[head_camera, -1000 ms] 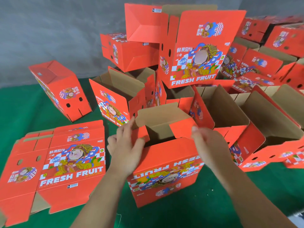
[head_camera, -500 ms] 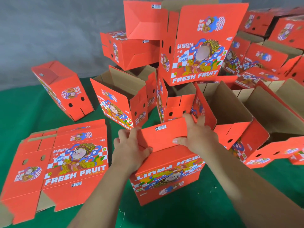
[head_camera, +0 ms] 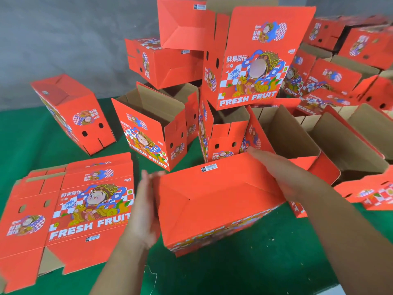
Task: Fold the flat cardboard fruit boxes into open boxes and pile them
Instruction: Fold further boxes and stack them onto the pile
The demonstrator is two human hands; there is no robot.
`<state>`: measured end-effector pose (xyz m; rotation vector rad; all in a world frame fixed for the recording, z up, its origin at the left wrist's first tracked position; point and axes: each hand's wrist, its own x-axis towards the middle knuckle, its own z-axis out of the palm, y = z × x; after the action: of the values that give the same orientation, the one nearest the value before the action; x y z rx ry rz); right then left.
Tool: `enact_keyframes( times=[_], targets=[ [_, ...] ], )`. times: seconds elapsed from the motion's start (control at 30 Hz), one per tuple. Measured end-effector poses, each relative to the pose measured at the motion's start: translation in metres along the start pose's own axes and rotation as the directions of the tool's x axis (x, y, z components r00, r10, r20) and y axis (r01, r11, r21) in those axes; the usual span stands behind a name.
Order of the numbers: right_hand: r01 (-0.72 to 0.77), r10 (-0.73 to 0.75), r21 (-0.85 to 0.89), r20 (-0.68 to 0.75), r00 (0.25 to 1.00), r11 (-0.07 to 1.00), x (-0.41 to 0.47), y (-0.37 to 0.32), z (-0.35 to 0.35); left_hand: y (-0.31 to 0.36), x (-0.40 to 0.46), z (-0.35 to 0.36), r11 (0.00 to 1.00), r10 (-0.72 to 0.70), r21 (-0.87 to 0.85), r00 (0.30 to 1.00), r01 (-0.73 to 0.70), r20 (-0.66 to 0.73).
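**A:** Box in progress [head_camera: 214,201] sitting right between both hands, closed bottom flaps turned up toward the camera, barcode sticker near the far edge. Resting on the green cloth [head_camera: 244,269], tipped a bit.

**B:** And the hands? Gripping or just steadying?

**A:** Left hand [head_camera: 144,209] flat against the box's left side, fingers straight and together, pressing, not curled. Bit blurry there tbh. Right hand [head_camera: 274,169] laid along the far right edge of the folded bottom, fingers stretched out, palm down on the cardboard. No pinching visible on either.

**B:** Flat ones still around?

**A:** Yep, stack of flat blanks [head_camera: 70,209] just left of the left hand, printed face up, "FRESH FRUIT" readable, brown inner flaps poking out at the near edge.

**B:** Finished pile?

**A:** Beyond the fingertips, a messy heap of folded boxes [head_camera: 251,58]. Open box [head_camera: 153,133] straight ahead of the left hand, brown inside showing. Another open one [head_camera: 293,137] just past the right hand, nearly touching the fingers. One lone box [head_camera: 74,111] lying tilted well off to the left, apart from the heap. More boxes sprawled out to the right of the right forearm. Grey wall [head_camera: 63,39] behind everything.
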<state>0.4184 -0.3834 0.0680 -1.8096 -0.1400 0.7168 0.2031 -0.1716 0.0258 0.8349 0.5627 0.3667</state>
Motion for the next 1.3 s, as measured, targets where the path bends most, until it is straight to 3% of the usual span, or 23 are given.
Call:
enact_keyframes(
  times=[0.07,0.13,0.2,0.27,0.3,0.4,0.47,0.6,0.7,0.77,0.83,0.9,0.97,1.03,1.1,1.2,1.3],
  targets=[
    [0.024,-0.018,0.085,-0.081,0.997,0.996,-0.005,-0.01,-0.004,0.002,-0.005,-0.003,0.989,0.087,-0.116,0.996,-0.088,-0.014],
    [0.048,-0.026,0.205,-0.11,0.994,0.978,-0.014,-0.019,-0.005,0.007,-0.004,0.002,0.979,0.155,-0.121,0.985,-0.164,-0.078],
    [0.161,-0.122,0.165,-0.222,0.967,0.973,-0.025,-0.025,-0.001,0.011,-0.003,0.01,0.98,0.161,-0.085,0.971,-0.178,-0.179],
    [0.31,-0.301,-0.035,-0.362,0.882,0.95,-0.033,-0.029,0.011,0.015,-0.007,0.014,0.995,0.022,-0.091,0.984,-0.039,-0.177],
    [0.361,-0.369,-0.098,-0.397,0.84,0.927,-0.037,-0.03,0.016,0.016,-0.011,0.014,0.991,-0.078,-0.119,0.991,0.065,-0.106],
    [0.479,-0.503,-0.171,-0.427,0.752,0.861,-0.047,-0.027,0.021,0.016,-0.025,0.016,0.966,-0.226,-0.128,0.974,0.224,0.001],
    [0.577,-0.575,-0.153,-0.457,0.678,0.802,-0.057,-0.023,0.015,0.013,-0.027,0.015,0.97,-0.168,-0.162,0.982,0.181,0.09],
    [0.753,-0.667,-0.096,-0.546,0.507,0.651,-0.073,-0.012,0.004,0.02,-0.019,0.027,0.989,0.147,-0.045,0.985,-0.143,0.095],
    [0.657,-0.654,-0.229,-0.544,0.526,0.719,-0.075,-0.007,0.0,0.031,-0.011,0.039,0.973,0.231,-0.017,0.972,-0.232,-0.031],
    [0.46,-0.679,-0.502,-0.5,0.537,0.733,-0.077,-0.002,0.005,0.036,-0.008,0.051,0.964,0.249,-0.065,0.962,-0.258,-0.114],
    [0.318,-0.735,-0.703,-0.426,0.527,0.636,-0.086,0.002,0.02,0.035,-0.006,0.067,0.949,0.273,-0.112,0.946,-0.294,-0.174],
    [0.401,-0.794,-0.746,-0.275,0.542,0.532,-0.102,0.01,0.042,0.03,-0.007,0.085,0.946,0.28,-0.116,0.943,-0.303,-0.177],
    [0.547,-0.839,-0.712,-0.107,0.534,0.44,-0.113,0.022,0.056,0.022,-0.013,0.103,0.952,0.261,-0.136,0.959,-0.275,-0.112],
    [0.626,-0.855,-0.647,-0.08,0.513,0.436,-0.113,0.027,0.051,0.014,-0.022,0.126,0.951,0.268,-0.16,0.963,-0.264,0.005],
    [0.611,-0.854,-0.623,-0.196,0.483,0.488,-0.106,0.021,0.032,0.007,-0.025,0.15,0.96,0.254,-0.156,0.957,-0.232,0.139],
    [0.515,-0.858,-0.689,-0.364,0.363,0.51,-0.094,0.015,-0.006,-0.002,-0.021,0.184,0.981,0.137,-0.171,0.945,-0.088,0.297],
    [0.457,-0.859,-0.727,-0.442,0.259,0.512,-0.087,0.012,-0.034,-0.013,-0.02,0.204,0.97,0.131,-0.241,0.901,-0.03,0.415]
  ],
)
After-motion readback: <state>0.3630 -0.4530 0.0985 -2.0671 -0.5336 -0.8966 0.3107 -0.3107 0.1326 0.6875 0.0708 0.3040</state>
